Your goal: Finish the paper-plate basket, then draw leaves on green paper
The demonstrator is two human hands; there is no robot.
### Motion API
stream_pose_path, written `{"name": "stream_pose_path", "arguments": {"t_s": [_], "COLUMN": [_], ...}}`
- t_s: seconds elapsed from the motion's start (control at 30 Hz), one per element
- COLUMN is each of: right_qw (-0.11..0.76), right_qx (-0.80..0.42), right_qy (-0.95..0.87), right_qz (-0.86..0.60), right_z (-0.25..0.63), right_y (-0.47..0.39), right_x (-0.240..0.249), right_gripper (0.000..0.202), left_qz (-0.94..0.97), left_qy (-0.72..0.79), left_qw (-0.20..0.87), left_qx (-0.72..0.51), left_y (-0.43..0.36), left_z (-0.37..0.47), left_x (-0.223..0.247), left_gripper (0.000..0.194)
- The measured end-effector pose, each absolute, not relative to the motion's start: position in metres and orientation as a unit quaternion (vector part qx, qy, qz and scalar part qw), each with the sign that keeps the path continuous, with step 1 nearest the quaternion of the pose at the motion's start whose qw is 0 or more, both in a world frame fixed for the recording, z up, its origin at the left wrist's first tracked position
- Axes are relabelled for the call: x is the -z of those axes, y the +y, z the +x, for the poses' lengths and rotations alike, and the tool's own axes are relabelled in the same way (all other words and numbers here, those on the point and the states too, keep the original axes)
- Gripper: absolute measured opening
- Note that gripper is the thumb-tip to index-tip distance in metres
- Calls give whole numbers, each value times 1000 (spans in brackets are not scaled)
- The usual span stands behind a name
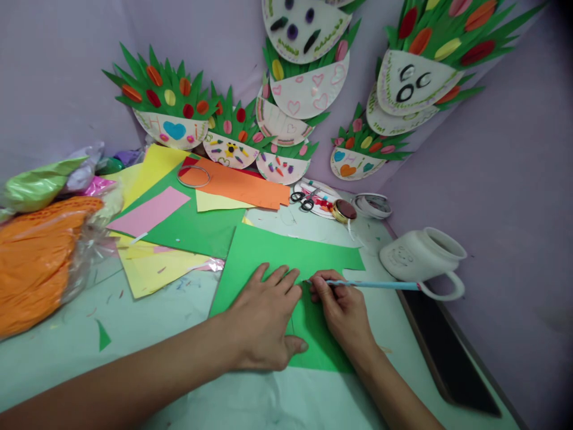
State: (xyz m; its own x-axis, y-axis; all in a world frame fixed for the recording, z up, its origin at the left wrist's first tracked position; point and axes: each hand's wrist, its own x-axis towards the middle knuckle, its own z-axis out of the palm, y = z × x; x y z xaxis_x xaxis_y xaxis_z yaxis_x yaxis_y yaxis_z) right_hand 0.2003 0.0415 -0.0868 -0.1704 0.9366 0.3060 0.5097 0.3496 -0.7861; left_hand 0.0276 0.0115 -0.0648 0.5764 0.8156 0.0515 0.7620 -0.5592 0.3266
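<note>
A sheet of bright green paper [277, 242] lies in front of me, with a notch cut out at its right side. My left hand [271, 319] rests flat on it, fingers spread. My right hand [342, 307] is closed around a light blue pencil [376, 284], whose tip touches the green sheet just beside the left fingertips. The pencil's far end points right, towards the white mug. A thin line shows on the paper between the hands.
Coloured sheets, including an orange paper [242, 182] and a pink strip [150, 212], lie behind. Black scissors [307, 201] rest on a plate. At right are a white mug [403, 254] and a dark flat board [452, 352]; at left, an orange bag [40, 257]. Plate crafts [172, 128] line the wall.
</note>
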Motion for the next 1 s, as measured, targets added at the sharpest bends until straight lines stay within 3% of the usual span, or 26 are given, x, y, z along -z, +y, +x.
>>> {"name": "stream_pose_path", "arguments": {"t_s": [1.0], "right_qw": [384], "right_qx": [-208], "right_qy": [-760], "right_qz": [-481], "right_z": [203], "right_y": [30], "right_x": [83], "right_gripper": [32], "left_qz": [882], "left_qy": [446], "left_qw": [128], "left_qx": [-88], "left_y": [13], "left_z": [27], "left_x": [64], "left_gripper": [65]}}
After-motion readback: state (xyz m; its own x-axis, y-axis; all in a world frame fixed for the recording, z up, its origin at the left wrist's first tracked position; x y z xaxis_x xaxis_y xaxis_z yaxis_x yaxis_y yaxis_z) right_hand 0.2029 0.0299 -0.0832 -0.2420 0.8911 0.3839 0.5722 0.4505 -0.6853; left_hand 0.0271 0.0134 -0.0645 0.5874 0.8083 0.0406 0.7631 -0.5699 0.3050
